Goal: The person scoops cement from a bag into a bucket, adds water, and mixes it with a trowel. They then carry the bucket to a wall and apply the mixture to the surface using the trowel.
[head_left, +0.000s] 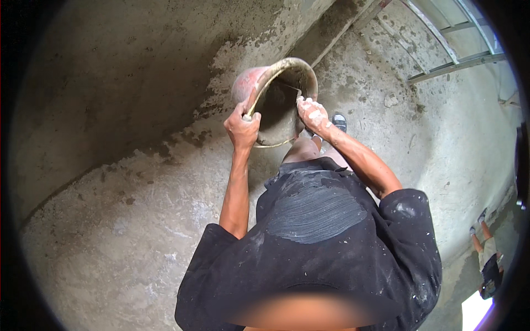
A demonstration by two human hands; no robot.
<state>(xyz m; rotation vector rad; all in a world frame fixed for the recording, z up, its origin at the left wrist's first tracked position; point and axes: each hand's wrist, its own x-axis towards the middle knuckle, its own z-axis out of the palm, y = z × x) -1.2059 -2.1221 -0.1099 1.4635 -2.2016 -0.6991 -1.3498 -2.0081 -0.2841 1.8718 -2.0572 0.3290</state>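
A worn bucket (255, 83), reddish outside and caked with grey residue, is tilted so that its mouth faces me. My left hand (243, 128) is closed on the left side of its rim. Near the opposite side of the mouth, my right hand (313, 115) is closed and smeared with white paste. It seems to grip a trowel (291, 86), whose thin metal neck reaches into the bucket. The trowel's handle is hidden by my fingers, and its blade is hard to make out in the dark interior.
A stained concrete wall (110, 71) rises at the left above the rough floor (127, 237). Metal scaffolding (441, 47) stands at the upper right. Another person (489, 265) is at the far right, beyond my right arm.
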